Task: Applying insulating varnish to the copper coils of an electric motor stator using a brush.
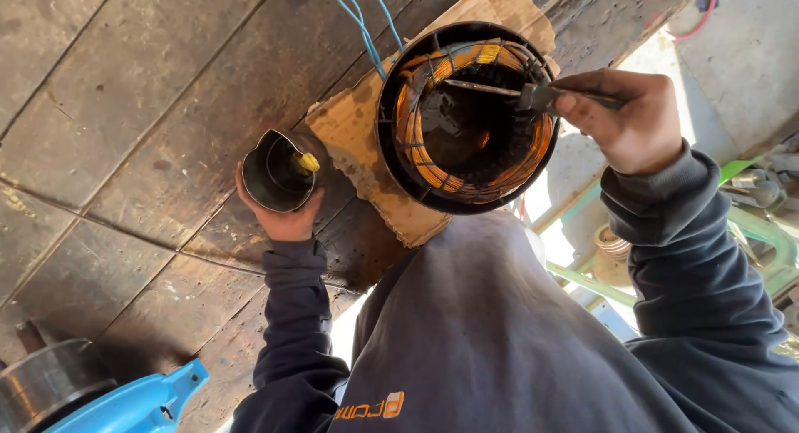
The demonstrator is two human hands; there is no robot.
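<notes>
We judge varnishing midway: right hand (pixel 637 121) pinches brush (pixel 533 94) over stator's copper windings (pixel 466 116); left hand (pixel 281 208) cups dented tin (pixel 279 171); lower coils undone.

Illumination: strong daylight, entering from the right of the frame. The concrete floor (pixel 749 75) at upper right is overexposed, near white. The copper winding (pixel 466 108) shows warm glints along its lit rim; its core stays dark. The desk (pixel 125 108) at left is evenly lit with soft shadows. Focus is sharp at centre. Straight plank seams bow slightly toward the edges.
</notes>
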